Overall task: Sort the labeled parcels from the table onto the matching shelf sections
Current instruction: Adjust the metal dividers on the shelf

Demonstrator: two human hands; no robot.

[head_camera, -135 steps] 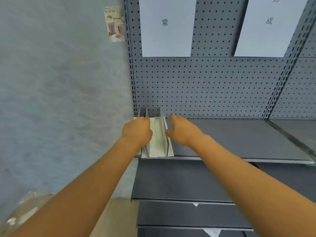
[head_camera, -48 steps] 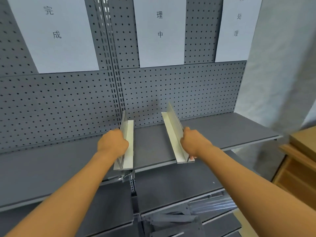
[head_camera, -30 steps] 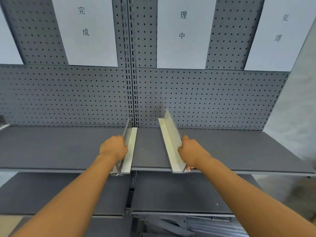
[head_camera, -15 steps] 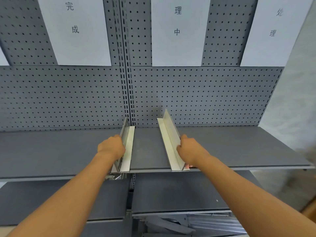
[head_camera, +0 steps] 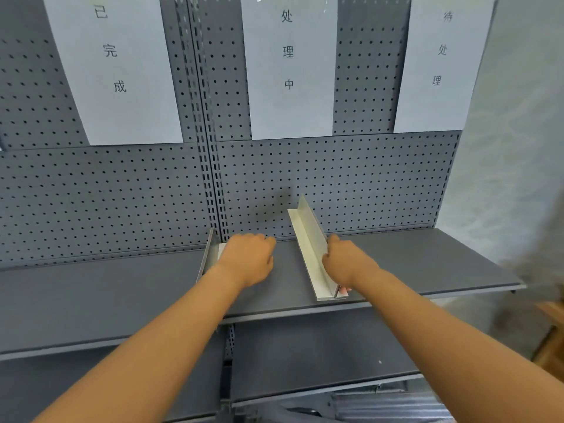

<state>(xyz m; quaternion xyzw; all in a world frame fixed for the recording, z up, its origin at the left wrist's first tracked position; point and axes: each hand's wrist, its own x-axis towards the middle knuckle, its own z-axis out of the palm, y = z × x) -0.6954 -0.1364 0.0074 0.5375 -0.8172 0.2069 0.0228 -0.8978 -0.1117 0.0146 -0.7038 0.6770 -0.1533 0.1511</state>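
No parcel is in view. Two L-shaped metal dividers stand on the grey top shelf. My right hand grips the upright plate of the right divider near its front end. My left hand lies with curled fingers just right of the left divider, over its pale base. Whether it holds the base is hidden. Above hang three paper section labels: 已完成, 处理中 and 待处理.
A grey pegboard backs the shelf, with a slotted post between the two bays. Lower shelves sit beneath, with loose metal parts at the bottom. A wooden piece of furniture stands at the right edge.
My left hand has come off the left divider's upright plate and moved right, over its base. My right hand keeps its grip on the right divider. The view has shifted slightly.
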